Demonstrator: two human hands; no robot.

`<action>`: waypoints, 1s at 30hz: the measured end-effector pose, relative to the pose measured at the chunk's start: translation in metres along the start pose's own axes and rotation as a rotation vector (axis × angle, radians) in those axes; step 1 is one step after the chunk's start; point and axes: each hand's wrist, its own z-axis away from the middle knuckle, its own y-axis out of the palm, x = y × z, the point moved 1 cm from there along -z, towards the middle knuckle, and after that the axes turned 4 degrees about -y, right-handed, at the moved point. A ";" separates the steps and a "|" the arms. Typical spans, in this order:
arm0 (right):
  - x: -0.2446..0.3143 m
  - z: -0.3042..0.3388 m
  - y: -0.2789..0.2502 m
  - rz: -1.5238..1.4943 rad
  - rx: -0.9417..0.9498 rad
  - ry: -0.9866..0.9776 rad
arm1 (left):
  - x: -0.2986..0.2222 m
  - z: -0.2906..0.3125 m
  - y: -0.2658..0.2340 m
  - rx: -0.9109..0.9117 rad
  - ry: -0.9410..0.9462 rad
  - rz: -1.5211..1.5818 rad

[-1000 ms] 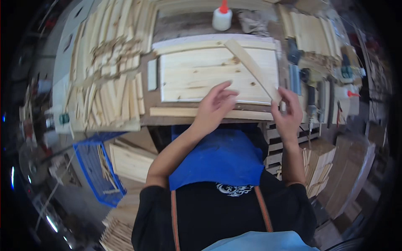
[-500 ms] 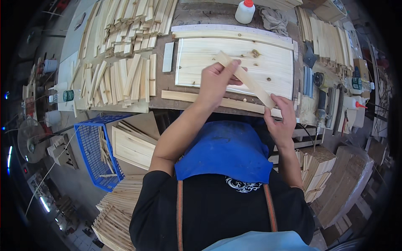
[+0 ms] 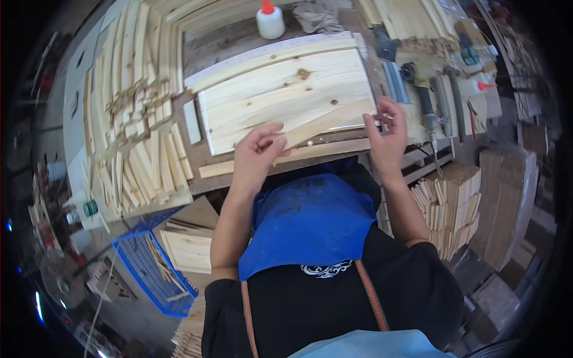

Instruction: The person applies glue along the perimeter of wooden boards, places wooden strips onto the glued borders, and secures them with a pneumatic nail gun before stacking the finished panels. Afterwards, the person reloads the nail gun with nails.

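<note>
A thin wooden strip (image 3: 331, 122) slants over the near right part of a knotty pine panel (image 3: 256, 98). My left hand (image 3: 258, 154) has its fingers closed at the strip's left end. At the other end, my right hand (image 3: 389, 134) pinches the strip between thumb and curled fingers. The panel lies flat on the workbench. A longer wooden strip runs along its far edge (image 3: 274, 58), and another lies along the near edge (image 3: 239, 166), partly behind my left hand.
Stacks of wooden slats (image 3: 140, 164) cover the bench's left side. A white glue bottle (image 3: 270, 21) with a red cap and a crumpled rag (image 3: 317, 18) sit at the back. To the right lies a power tool (image 3: 425, 95). A blue crate (image 3: 140, 256) stands below left.
The view has shifted and turned. My left hand has moved from the strip's upper part to its left end, and the strip now slopes the other way, its right end farther away.
</note>
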 end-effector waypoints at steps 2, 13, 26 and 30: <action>-0.020 0.009 0.006 -0.178 0.041 0.229 | 0.013 0.005 0.015 0.011 0.012 -0.002; 0.014 0.012 0.031 -0.758 0.034 0.526 | 0.028 0.001 0.075 0.106 0.975 -0.788; -0.076 -0.059 0.003 0.439 0.245 0.043 | 0.038 -0.009 0.021 0.076 1.147 -1.076; -0.076 -0.065 0.014 0.420 0.275 0.071 | 0.039 -0.011 0.012 0.050 1.156 -1.076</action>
